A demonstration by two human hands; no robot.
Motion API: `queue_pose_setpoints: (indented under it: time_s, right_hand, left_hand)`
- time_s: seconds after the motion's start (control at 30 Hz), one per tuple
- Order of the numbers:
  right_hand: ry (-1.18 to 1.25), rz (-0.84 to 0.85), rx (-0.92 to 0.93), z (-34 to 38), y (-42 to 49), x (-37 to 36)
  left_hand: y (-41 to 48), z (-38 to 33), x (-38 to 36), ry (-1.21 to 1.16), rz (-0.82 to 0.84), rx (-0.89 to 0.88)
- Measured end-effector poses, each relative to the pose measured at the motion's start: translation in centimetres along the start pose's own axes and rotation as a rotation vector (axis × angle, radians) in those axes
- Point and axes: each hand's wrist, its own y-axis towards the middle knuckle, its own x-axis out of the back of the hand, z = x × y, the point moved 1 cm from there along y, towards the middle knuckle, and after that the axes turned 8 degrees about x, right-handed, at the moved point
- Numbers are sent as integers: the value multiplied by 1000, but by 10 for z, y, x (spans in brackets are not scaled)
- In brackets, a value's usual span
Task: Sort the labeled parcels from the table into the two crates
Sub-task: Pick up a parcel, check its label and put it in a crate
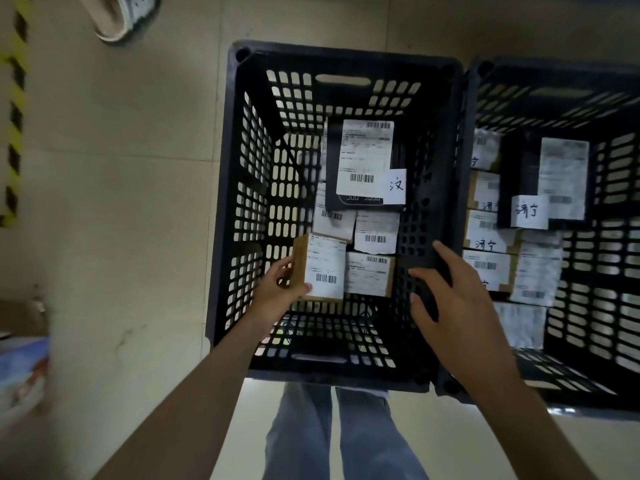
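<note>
Two black slatted crates stand side by side on the floor below me. Inside the left crate (pixel 239 188) my left hand (pixel 277 292) grips a small brown parcel (pixel 323 266) with a white barcode label, low at the crate's near left. Several labeled parcels lie beside it, and a black box (pixel 363 164) with a handwritten tag sits on top of them. My right hand (pixel 453 292) hovers with its fingers spread above the rim between the crates, holding nothing. The right crate (pixel 609 188) holds several parcels with handwritten tags.
The crates rest on a beige tiled floor. My legs in jeans (pixel 332 434) stand just in front of the left crate. A shoe (pixel 121 15) shows at the top left, yellow-black hazard tape (pixel 15 109) runs along the left edge, and blurred boxes (pixel 20 362) sit at the lower left.
</note>
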Motion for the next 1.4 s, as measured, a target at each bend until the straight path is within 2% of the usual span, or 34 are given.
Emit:
queue_pose_setpoints:
  time_s: [0.2, 0.67, 1.07, 1.2, 1.4]
  right_hand:
    - [1, 9, 34, 1, -2, -8]
    - [27, 44, 22, -2, -8, -17]
    - [-22, 5, 63, -4, -10, -24]
    - [-19, -20, 50, 3, -12, -14]
    - [-18, -44, 61, 33, -30, 36]
  left_hand:
    - [23, -3, -9, 118, 58, 68]
    - [71, 7, -44, 211, -153, 59]
    - [80, 10, -43, 238, -186, 107]
    - [62, 13, -36, 254, -219, 87]
    - [-38, -5, -21, 450, -151, -97]
